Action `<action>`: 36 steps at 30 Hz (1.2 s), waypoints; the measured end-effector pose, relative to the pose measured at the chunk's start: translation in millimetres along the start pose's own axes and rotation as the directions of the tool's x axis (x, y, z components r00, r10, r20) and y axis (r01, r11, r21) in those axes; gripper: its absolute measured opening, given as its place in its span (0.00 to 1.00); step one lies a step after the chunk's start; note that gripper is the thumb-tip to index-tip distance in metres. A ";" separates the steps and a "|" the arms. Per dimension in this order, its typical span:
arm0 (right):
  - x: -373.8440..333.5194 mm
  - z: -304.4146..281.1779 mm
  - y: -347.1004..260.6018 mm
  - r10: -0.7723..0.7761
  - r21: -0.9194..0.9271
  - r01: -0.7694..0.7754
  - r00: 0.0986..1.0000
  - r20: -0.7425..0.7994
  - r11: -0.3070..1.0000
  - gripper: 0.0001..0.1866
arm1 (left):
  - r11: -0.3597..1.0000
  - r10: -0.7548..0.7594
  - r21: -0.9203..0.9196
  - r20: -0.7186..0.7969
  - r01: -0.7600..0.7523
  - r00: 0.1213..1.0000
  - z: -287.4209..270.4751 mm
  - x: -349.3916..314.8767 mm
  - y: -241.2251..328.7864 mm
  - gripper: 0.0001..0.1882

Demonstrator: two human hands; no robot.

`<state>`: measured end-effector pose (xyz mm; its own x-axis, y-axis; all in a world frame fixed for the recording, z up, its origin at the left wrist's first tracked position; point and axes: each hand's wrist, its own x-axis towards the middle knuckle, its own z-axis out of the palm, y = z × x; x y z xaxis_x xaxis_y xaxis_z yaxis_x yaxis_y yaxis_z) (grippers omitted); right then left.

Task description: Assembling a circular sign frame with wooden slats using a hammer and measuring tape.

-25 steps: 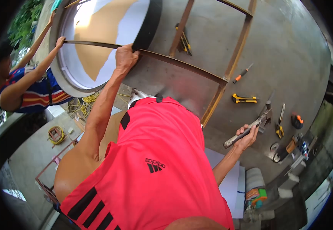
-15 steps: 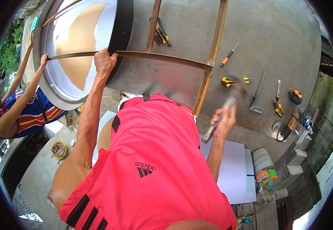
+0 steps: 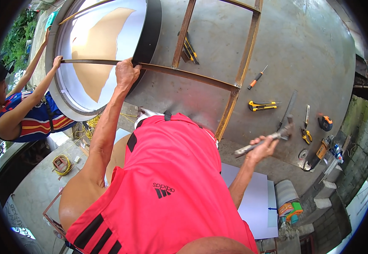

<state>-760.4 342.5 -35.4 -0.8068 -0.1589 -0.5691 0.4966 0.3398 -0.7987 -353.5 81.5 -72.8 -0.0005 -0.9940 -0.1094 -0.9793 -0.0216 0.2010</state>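
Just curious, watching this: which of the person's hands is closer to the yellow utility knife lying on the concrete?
The right hand, holding a hammer, is just below the yellow utility knife. The left hand grips the rusty metal bar far off to the knife's left.

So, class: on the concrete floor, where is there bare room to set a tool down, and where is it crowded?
Bare concrete floor lies beyond the rusty metal frame, above the orange screwdriver. Another bare patch sits inside the frame, between its bars and the round sign. It is crowded near the right hand with its hammer: yellow utility knife, pliers and tape measure.
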 end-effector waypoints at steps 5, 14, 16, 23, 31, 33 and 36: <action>-21.0 3.4 36.1 0.200 -0.258 -0.051 0.780 0.594 0.965 0.32 | 0.999 -0.021 -0.047 0.002 0.021 1.000 -0.2 2.6 -1.2 0.16; 7.2 -6.2 -8.3 0.015 -0.061 -0.005 0.985 0.172 0.998 0.28 | 1.000 -0.014 0.002 -0.010 0.014 1.000 -3.0 -0.2 -1.0 0.12; 7.7 2.7 -15.1 -0.126 0.015 0.127 0.990 -0.060 0.992 0.27 | 0.998 -0.057 -0.038 0.020 0.058 0.998 -5.8 -0.2 0.3 0.12; -28.2 8.8 32.4 0.130 -0.182 -0.021 0.778 0.614 0.983 0.29 | 0.998 -0.052 -0.045 -0.035 0.050 0.998 -7.4 -2.2 3.3 0.12; -5.3 -1.0 8.6 0.030 -0.114 0.019 0.908 0.418 0.993 0.28 | 0.991 -0.048 -0.121 0.093 0.059 0.995 -10.9 -2.5 -12.6 0.12; 7.1 -10.3 -2.6 -0.056 -0.064 0.080 0.947 0.315 0.995 0.26 | 0.987 -0.048 -0.150 0.095 0.062 0.994 -10.3 -4.7 -15.6 0.13; 22.3 -25.8 -11.5 -0.082 -0.053 0.095 0.976 0.201 0.994 0.26 | 0.989 -0.018 -0.149 0.057 0.027 0.998 -7.5 -7.2 -16.2 0.15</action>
<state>-792.3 358.9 -33.9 -0.7640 -0.3695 -0.5290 0.4002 0.3718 -0.8376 -336.1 88.2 -68.0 0.0056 -0.9857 -0.1687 -0.9381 -0.0636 0.3405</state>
